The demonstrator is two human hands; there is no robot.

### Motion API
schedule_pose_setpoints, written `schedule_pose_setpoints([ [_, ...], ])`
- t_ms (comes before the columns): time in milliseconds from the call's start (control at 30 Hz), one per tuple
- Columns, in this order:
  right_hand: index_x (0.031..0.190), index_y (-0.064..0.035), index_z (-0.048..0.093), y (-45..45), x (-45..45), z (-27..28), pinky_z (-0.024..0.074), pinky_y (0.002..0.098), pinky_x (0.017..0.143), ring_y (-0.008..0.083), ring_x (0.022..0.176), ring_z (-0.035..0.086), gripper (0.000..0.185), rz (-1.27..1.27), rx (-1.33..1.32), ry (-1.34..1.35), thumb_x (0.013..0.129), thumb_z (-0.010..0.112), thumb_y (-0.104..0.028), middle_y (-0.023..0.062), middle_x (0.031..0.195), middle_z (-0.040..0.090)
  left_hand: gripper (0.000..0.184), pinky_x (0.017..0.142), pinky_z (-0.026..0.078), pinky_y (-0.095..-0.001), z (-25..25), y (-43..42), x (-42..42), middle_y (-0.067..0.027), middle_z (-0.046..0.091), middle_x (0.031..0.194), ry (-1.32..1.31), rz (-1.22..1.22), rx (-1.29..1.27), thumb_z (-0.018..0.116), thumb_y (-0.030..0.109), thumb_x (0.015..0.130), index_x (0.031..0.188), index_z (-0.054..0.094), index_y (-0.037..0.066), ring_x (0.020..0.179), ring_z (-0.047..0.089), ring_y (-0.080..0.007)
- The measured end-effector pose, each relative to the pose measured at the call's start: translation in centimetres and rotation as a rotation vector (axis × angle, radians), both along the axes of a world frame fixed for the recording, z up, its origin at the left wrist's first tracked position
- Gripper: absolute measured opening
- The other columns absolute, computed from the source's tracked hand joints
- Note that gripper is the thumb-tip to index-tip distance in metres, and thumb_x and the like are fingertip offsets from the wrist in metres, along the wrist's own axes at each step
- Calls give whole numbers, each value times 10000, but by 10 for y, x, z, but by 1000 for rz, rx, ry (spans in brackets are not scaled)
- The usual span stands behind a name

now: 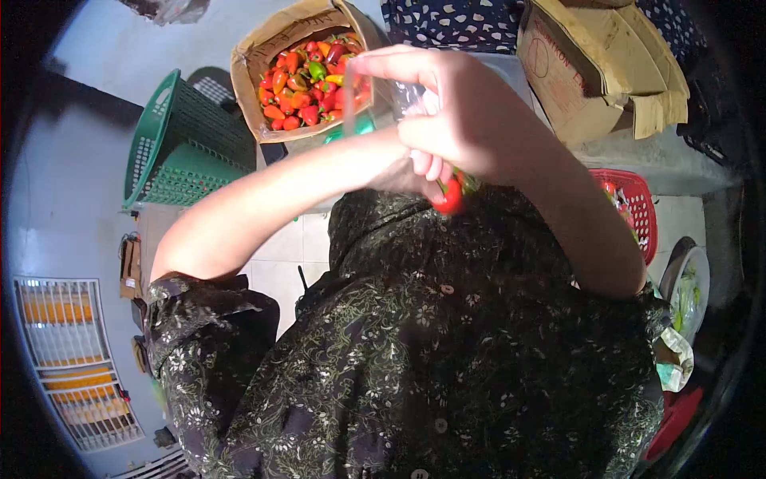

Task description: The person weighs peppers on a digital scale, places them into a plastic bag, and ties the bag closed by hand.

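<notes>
My forearms cross in front of my chest, and the hands overlap. My left hand (403, 169) is closed around red peppers (449, 198); one pokes out below the fingers, with a bit of green beside it. Above it, my right hand (447, 112) is bent over with the index finger stretched to the left. Clear plastic (408, 96) shows between its fingers and thumb, and a thin see-through strip (349, 100) hangs at the fingertip, blurred. Part of the left hand is hidden behind the right.
A cardboard box (249, 80) of red, orange and green peppers (307, 88) stands ahead. Left of it leans a green plastic basket (195, 144). At right are an opened carton (566, 80), a red basket (650, 215) and a round pale tray (702, 275) with greens.
</notes>
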State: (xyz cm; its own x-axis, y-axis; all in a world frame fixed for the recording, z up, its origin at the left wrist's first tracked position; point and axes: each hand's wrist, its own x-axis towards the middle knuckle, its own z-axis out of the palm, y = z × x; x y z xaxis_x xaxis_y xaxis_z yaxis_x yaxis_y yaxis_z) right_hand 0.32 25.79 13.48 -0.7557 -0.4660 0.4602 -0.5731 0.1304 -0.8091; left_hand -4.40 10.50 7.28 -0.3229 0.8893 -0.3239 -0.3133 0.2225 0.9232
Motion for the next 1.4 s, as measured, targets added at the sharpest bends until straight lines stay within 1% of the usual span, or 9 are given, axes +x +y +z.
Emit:
schedule_pose_setpoints([
  [100,1238,20,484,7,7,3,500,219,479,83,515,573,569,-112,38,-124,676,425,84,114,956,631,150,704,489,-309,2,2,9,-12,558,778,-175,1,75,574,227,831,770,528,97,766,570,-188],
  [167,1228,15,501,19,14,9,488,208,471,68,512,555,559,-63,-112,-195,677,435,87,92,956,634,141,721,484,-314,68,2,20,-39,597,842,1260,-301,-15,535,203,853,876,578,71,819,593,-194],
  [367,1228,2,513,20,41,30,461,177,473,24,512,516,523,-11,-286,-267,715,446,77,91,972,639,445,977,344,-517,113,-128,62,-186,414,1276,1020,671,963,479,198,847,1256,432,30,1213,400,-245],
  [433,1237,10,498,12,40,28,465,178,475,29,523,529,534,44,-296,-241,712,434,82,110,1036,620,938,1054,255,-461,80,-98,75,-151,371,1343,659,1348,160,690,539,664,1366,307,49,1254,347,-288],
  [467,1233,11,497,3,40,26,470,192,503,56,559,542,532,91,-294,-217,708,435,76,119,1086,596,713,994,345,-409,34,-84,75,-127,488,1240,565,1405,124,610,506,775,1306,408,77,1191,424,-292],
  [767,1160,-15,516,-2,25,-7,503,296,757,196,955,590,402,249,-38,49,774,606,-80,128,1214,524,384,903,429,-320,-93,-18,90,-108,557,1105,-139,429,426,529,226,859,1202,488,58,1041,517,-216],
  [1067,1248,-33,441,39,53,-133,379,342,980,199,1153,468,563,580,-215,-1003,766,664,-218,139,1259,459,203,806,472,-304,-46,-5,68,-101,594,984,465,72,76,484,109,884,1056,562,36,924,567,-203],
  [1233,1203,-30,493,26,71,-105,409,294,932,145,1094,512,447,317,-51,-960,856,546,-306,120,1162,545,155,594,471,-390,-15,33,56,-110,623,746,1561,-189,31,495,211,807,829,573,80,699,613,-287],
  [1400,1126,-23,570,4,58,-75,431,262,896,108,1053,547,446,318,210,-440,930,437,-401,104,1084,615,203,656,495,-397,0,60,53,-89,638,823,1545,-400,-116,518,187,791,967,563,96,763,624,-309],
])
